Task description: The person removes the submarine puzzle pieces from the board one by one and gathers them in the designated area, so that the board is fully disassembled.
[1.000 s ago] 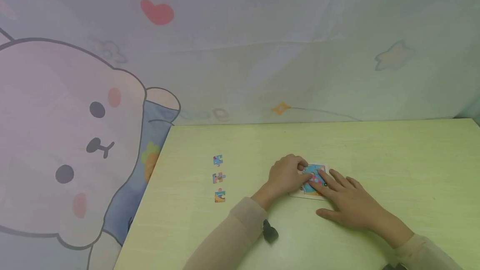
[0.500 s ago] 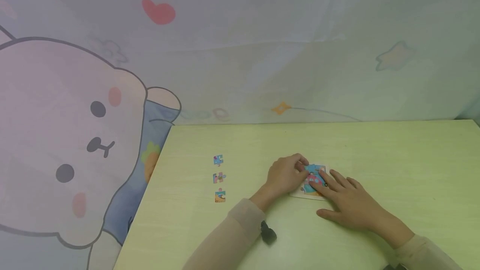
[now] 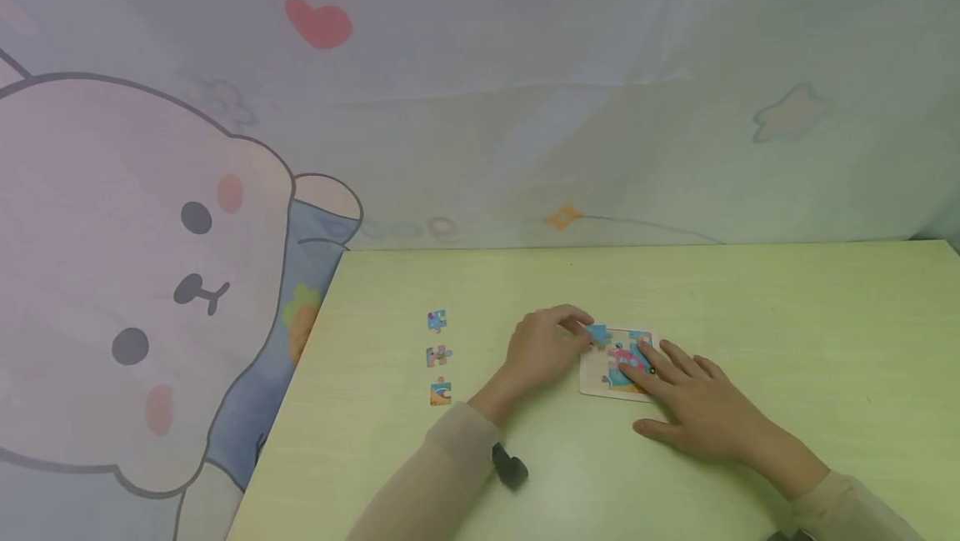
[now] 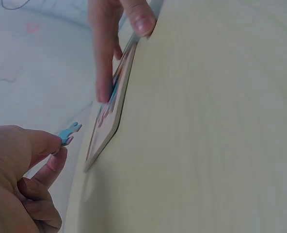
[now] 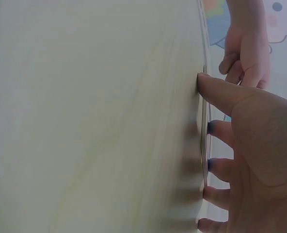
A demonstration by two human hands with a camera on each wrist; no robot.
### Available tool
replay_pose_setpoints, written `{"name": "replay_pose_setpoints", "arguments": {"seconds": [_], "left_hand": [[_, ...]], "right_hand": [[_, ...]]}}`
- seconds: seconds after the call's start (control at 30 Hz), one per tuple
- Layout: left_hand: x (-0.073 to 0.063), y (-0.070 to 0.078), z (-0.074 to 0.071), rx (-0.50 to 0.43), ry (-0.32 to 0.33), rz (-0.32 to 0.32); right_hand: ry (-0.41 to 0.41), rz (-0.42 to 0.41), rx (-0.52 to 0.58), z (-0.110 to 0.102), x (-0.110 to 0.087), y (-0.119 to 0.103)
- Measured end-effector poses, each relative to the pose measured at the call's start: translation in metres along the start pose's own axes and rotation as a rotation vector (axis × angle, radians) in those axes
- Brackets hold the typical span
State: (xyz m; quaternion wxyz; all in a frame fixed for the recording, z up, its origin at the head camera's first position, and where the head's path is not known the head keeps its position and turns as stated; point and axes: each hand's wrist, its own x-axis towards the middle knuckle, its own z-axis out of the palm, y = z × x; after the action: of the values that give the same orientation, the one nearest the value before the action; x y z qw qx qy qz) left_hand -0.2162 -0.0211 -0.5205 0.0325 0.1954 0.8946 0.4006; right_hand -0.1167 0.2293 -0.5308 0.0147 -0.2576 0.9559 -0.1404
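Observation:
My left hand (image 3: 546, 349) pinches a blue puzzle piece (image 4: 69, 133) between thumb and forefinger, lifted over the left end of the puzzle board (image 3: 595, 383). The board is a small pale frame lying flat, with blue, pink and orange pieces in its middle and right and a bare patch at upper left. Spread and fairly straight, the fingers of my right hand (image 3: 701, 408) rest on the board's right part, and some fingertips press on the pieces. In the right wrist view the thumb (image 5: 216, 90) touches the tabletop. My right hand covers the board's right edge.
Three loose puzzle pieces lie in a column left of the hands: a blue one (image 3: 437, 321), a pink one (image 3: 438, 356) and an orange-and-teal one (image 3: 441, 393). The pale yellow-green table (image 3: 825, 316) ends at a printed cloth backdrop (image 3: 480, 107).
My left hand has drawn back leftward from the board, taking the blue piece out of its upper left and baring that patch. My right hand has stayed where it was.

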Motion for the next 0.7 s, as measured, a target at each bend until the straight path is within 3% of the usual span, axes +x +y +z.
{"name": "replay_pose_setpoints", "arguments": {"seconds": [0.27, 0.57, 0.7], "left_hand": [[-0.008, -0.026, -0.040, -0.028, 0.053, -0.055], [-0.014, -0.061, -0.090, 0.011, 0.080, -0.140], [-0.014, -0.074, -0.106, 0.054, 0.086, -0.172]], "right_hand": [[0.010, -0.015, -0.015, 0.001, 0.001, 0.000], [0.013, -0.018, -0.007, 0.001, 0.001, 0.001], [0.010, -0.015, -0.004, 0.000, 0.001, 0.002]]}}
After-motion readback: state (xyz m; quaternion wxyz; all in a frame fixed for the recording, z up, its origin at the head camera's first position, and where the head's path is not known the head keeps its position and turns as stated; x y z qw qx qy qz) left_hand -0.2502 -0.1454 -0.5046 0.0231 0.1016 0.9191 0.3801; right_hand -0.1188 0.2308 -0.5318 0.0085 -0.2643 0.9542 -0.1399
